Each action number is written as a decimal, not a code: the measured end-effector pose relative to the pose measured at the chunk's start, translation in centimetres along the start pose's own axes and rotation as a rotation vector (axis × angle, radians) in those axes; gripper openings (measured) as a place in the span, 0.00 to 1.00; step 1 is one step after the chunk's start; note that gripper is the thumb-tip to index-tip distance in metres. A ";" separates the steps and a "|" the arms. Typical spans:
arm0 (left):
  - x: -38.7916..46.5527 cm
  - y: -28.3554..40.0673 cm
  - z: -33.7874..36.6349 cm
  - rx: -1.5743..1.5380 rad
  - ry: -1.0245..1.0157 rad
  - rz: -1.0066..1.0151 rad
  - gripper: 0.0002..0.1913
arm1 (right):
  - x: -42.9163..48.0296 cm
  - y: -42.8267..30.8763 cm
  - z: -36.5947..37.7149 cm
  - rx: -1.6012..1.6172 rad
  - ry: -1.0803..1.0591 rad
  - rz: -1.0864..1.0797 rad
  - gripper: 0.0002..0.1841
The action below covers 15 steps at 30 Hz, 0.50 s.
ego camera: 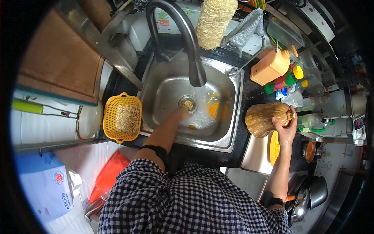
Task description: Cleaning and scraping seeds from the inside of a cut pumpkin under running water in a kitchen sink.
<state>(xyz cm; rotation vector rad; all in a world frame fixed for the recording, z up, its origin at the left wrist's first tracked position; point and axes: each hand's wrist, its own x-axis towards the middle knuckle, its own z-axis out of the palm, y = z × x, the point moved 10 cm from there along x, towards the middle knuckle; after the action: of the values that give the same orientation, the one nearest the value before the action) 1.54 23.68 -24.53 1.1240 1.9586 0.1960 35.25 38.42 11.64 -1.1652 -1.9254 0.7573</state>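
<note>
My left hand (183,113) is blurred inside the stainless steel sink (166,87), beside the drain strainer (188,103). Whether its fingers hold anything cannot be made out. Pale seeds lie in the strainer, and orange pumpkin pulp (214,108) is stuck to the basin's right side. On the right, my right hand (287,128) grips a brown ribbed pumpkin (258,118) around its stem end. Below that hand, a cut orange pumpkin piece (274,147) lies on a white cutting board (253,153), partly hidden by the wrist.
A yellow plastic basket (108,120) of pumpkin seeds (128,119) stands left of the sink. The dark faucet (196,67) arches over the basin. An orange pump bottle (270,67) and several other bottles line the right rear counter. Pans (304,199) are at the lower right.
</note>
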 end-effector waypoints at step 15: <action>9.6 -3.1 3.3 0.239 0.306 0.124 0.20 | -6.9 -8.0 0.1 -0.233 -0.105 -0.517 0.15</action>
<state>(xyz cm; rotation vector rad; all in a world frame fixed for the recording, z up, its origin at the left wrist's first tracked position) -0.32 28.42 -33.90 1.4425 2.2262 0.2136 33.53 28.88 15.89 -0.7074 -2.3141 0.3262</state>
